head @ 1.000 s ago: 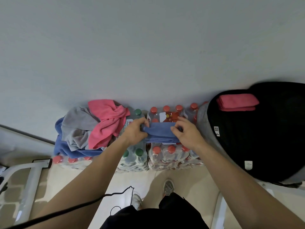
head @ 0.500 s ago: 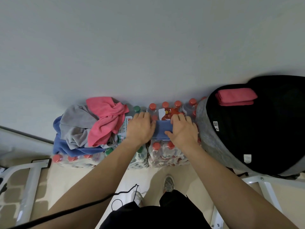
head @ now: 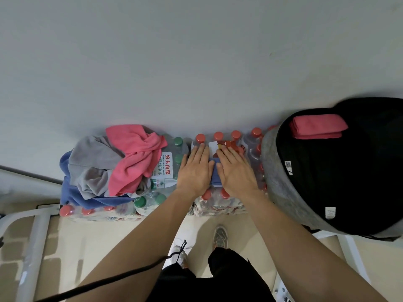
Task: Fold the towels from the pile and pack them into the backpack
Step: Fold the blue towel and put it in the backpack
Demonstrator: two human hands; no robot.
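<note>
Nearest the camera, two bare forearms reach out over a pale tiled floor (head: 93, 240) to shrink-wrapped packs of clear water bottles with red and green caps (head: 218, 205), which stand in for a worktop. A second ago both hands pinched the ends of the small folded blue towel (head: 214, 178). Now the left hand (head: 195, 171) and right hand (head: 235, 172) lie flat on it side by side, fingers straight and gripping nothing, and only a strip of blue shows between them. I take this as the fold being finished and pressed flat, so packing comes next. The bundle sits on bumpy caps, set back from the packs' front edge. To the left, beyond a labelled green-capped pack, the loose pile of grey, pink and blue towels (head: 96, 168) waits unfolded, clear of the left hand. Just right of the right hand stands the open black backpack with a grey felt-like rim (head: 277, 177). A folded pink towel (head: 317, 126) lies at its far side, and the dark interior nearer the person looks free. The plain white wall (head: 196, 62) rises directly behind the packs, so the open room for moving is upward and to the right.
</note>
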